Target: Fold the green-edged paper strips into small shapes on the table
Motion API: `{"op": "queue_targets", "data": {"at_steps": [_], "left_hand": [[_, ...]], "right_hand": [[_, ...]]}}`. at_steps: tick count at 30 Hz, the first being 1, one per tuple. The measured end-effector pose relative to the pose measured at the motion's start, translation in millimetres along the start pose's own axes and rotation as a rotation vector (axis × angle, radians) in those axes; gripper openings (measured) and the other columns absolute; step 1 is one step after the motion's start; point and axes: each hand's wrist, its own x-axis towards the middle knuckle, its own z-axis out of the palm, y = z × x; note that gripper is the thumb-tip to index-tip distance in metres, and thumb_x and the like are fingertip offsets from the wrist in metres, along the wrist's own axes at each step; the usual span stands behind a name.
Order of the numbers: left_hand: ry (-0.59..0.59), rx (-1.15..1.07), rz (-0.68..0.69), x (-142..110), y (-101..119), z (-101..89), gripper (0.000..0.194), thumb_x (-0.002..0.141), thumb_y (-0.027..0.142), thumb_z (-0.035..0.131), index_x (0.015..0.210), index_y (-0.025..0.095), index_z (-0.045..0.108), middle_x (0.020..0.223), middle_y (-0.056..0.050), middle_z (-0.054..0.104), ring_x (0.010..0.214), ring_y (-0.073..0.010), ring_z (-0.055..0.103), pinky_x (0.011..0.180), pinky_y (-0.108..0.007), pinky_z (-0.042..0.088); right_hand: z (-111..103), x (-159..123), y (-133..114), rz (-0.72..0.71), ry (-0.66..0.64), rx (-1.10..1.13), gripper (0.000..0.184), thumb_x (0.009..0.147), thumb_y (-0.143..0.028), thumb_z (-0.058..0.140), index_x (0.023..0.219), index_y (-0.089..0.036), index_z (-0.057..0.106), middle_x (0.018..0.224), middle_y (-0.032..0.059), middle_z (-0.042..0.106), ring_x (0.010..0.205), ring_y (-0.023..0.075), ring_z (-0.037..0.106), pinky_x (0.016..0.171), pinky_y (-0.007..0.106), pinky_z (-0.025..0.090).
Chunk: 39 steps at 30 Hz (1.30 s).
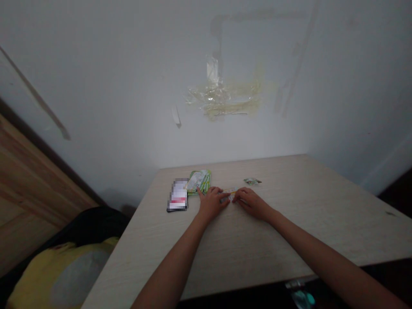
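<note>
A small white and yellow printed packet (pixel 232 190), partly covered by my fingers, lies on the table. My left hand (pixel 213 202) rests on its left side, fingers stretched out and the thumb apart. From the other side, my right hand (pixel 253 204) has its fingers drawn together at the packet's right edge, seemingly pinching it. Just beyond my left hand is a stack of green and white packets (pixel 200 181). A small folded green and white packet (pixel 252 181) sits beyond my right hand, apart from it.
Left of the stack lies a phone (pixel 178 195) with a blurred-out screen. The pale wooden table (pixel 283 240) meets a taped, marked wall (pixel 128 86). A yellow and grey plush-looking item (pixel 64 274) is at lower left, and a clear bottle (pixel 302 298) shows below the front edge.
</note>
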Motion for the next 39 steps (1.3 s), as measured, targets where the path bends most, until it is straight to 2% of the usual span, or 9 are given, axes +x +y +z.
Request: {"op": "queue_targets", "data": {"at_steps": [8,19,29,39], "left_hand": [[-0.012,-0.027,0.007,1,-3,0.7,0.028,0.087,0.050,0.056,0.114,0.048,0.063,0.120,0.001,0.061,0.123,-0.0278,0.046,0.101,-0.080,-0.003],[-0.009,-0.056,0.006,1,-2,-0.1,0.026,0.087,0.050,0.056,0.111,0.048,0.064,0.120,0.001,0.062,0.123,-0.0283,0.045,0.101,-0.079,-0.005],[-0.016,-0.045,0.009,0,-2,0.0,0.028,0.087,0.051,0.054,0.114,0.049,0.062,0.121,0.001,0.061,0.122,-0.0273,0.044,0.100,-0.079,-0.007],[-0.022,-0.033,0.003,-1,0,-2.6,0.029,0.088,0.051,0.052,0.115,0.048,0.063,0.121,0.000,0.061,0.122,-0.0279,0.044,0.103,-0.077,-0.007]], "right_hand": [[6,1,7,0.125,0.110,-0.160,0.017,0.088,-0.016,0.053,0.098,-0.021,0.066,0.104,0.0078,0.061,0.100,0.0208,0.056,0.092,0.037,0.042],[6,5,17,0.264,0.172,-0.349,0.014,0.089,-0.019,0.052,0.097,-0.022,0.063,0.100,0.0094,0.061,0.097,0.0238,0.055,0.089,0.038,0.041],[9,5,19,0.309,0.205,-0.341,0.015,0.092,-0.018,0.049,0.098,-0.022,0.062,0.099,0.0090,0.061,0.097,0.0228,0.055,0.088,0.036,0.042],[8,2,20,0.216,0.198,-0.227,0.018,0.091,-0.014,0.046,0.099,-0.020,0.061,0.099,0.0094,0.060,0.095,0.0226,0.056,0.087,0.037,0.045]]}}
